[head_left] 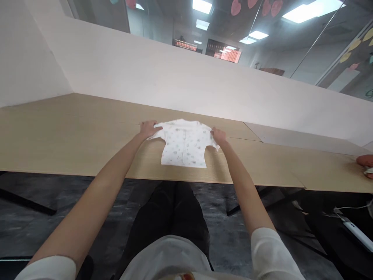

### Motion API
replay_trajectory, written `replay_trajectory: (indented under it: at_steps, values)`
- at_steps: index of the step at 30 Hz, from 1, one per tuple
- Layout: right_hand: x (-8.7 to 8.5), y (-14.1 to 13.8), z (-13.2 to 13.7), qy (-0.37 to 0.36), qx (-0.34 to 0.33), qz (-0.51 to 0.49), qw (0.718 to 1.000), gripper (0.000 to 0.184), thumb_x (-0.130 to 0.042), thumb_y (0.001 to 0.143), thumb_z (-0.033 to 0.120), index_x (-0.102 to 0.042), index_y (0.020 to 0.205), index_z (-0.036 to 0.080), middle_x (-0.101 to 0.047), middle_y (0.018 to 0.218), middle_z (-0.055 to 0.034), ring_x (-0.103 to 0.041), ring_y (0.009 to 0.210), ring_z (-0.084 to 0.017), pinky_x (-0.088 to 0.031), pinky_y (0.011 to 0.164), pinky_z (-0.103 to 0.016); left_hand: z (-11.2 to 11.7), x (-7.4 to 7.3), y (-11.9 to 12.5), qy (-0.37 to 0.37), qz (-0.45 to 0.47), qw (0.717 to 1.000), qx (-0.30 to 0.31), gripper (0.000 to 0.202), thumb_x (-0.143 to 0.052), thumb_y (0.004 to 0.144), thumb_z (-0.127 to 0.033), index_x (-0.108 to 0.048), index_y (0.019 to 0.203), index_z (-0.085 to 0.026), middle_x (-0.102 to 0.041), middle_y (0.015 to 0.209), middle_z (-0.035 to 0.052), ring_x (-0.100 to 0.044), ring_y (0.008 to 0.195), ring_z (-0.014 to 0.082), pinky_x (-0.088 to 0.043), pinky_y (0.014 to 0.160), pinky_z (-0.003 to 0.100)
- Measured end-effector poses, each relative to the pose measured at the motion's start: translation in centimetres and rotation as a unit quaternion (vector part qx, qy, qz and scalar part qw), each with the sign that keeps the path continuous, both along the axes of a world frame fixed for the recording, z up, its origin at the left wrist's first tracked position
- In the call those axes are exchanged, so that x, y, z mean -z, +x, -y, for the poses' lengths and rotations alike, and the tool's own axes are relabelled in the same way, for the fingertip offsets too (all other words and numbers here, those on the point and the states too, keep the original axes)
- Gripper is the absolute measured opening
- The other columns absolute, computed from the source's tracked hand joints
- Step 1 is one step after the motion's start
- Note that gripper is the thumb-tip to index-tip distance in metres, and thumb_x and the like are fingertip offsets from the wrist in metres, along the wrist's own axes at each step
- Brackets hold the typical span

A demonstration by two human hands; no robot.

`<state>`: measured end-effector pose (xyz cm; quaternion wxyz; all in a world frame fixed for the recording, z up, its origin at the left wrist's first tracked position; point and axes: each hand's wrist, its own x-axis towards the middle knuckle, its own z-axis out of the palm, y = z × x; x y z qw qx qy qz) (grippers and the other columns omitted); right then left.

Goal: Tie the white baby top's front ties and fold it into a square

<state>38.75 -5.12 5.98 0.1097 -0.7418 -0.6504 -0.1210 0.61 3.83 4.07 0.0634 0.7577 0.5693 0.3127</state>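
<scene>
A small white baby shirt point(184, 144) with a faint green print lies flat on the light wood table point(58, 136), its front seam facing up. My left hand point(148, 129) grips the tip of the shirt's left sleeve at the upper edge. My right hand point(219, 136) pinches the cloth at the opposite shoulder and sleeve. The fingers of both hands rest on the fabric, and the shirt's bottom hem lies towards me, near the table's front edge.
Another person's hand point(366, 165) rests at the right end of the table. A white wall panel point(175, 74) rises behind the table, with glass above it. A white cable and device point(357, 231) lie low at the right, below the table.
</scene>
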Motion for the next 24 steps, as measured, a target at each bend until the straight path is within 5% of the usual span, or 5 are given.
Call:
replay_trajectory:
  at_steps: [4,7,10,16,24]
  values:
    - [-5.3,1.4,-0.5,0.171,-0.007,0.000,0.985,0.032,-0.037,0.101,0.037,-0.053,0.105,0.009,-0.066,0.084,-0.0114,-0.057,0.072,-0.016,-0.034,0.067,-0.026,0.3,-6.3,0.0,0.097,-0.031,0.994,-0.043,0.048,-0.051,0.087,-0.057,-0.063,0.095,-0.010,-0.066,0.098,0.0129,-0.051,0.112,0.0325,-0.022,0.102,0.048]
    - [-5.8,1.9,0.7,0.213,-0.054,0.013,0.976,0.040,-0.032,0.101,0.044,-0.052,0.098,0.010,-0.064,0.083,-0.0113,-0.054,0.070,-0.014,-0.030,0.065,-0.024,1.9,-7.7,-0.8,0.135,-0.081,0.987,-0.010,0.052,-0.044,0.092,-0.056,-0.061,0.092,-0.008,-0.064,0.099,0.0143,-0.047,0.119,0.0328,-0.015,0.106,0.049]
    - [-2.7,2.1,2.8,0.179,-0.104,0.030,0.978,0.039,-0.034,0.100,0.047,-0.051,0.091,0.013,-0.063,0.080,-0.0100,-0.050,0.068,-0.013,-0.029,0.063,-0.025,3.9,-5.3,-2.2,0.105,-0.124,0.986,0.040,0.047,-0.045,0.092,-0.055,-0.060,0.085,-0.012,-0.063,0.095,0.0108,-0.045,0.120,0.0311,-0.014,0.109,0.047]
    - [6.1,2.1,8.5,0.002,-0.236,0.086,0.968,0.020,-0.046,0.098,0.029,-0.054,0.082,0.019,-0.063,0.078,-0.0090,-0.052,0.068,-0.018,-0.033,0.062,-0.027,8.7,3.5,-5.3,0.017,-0.210,0.962,0.175,0.016,-0.054,0.079,-0.034,-0.057,0.071,-0.020,-0.065,0.089,0.0103,-0.054,0.098,0.0287,-0.034,0.099,0.044]
    - [9.4,2.5,14.1,-0.061,-0.261,0.134,0.954,0.022,-0.043,0.090,0.009,-0.064,0.092,0.017,-0.067,0.092,-0.0126,-0.059,0.086,-0.023,-0.042,0.072,-0.030,12.0,7.6,-9.0,-0.046,-0.112,0.982,0.142,0.033,-0.043,0.071,-0.030,-0.059,0.099,-0.023,-0.064,0.115,0.0098,-0.057,0.109,0.0288,-0.043,0.095,0.039]
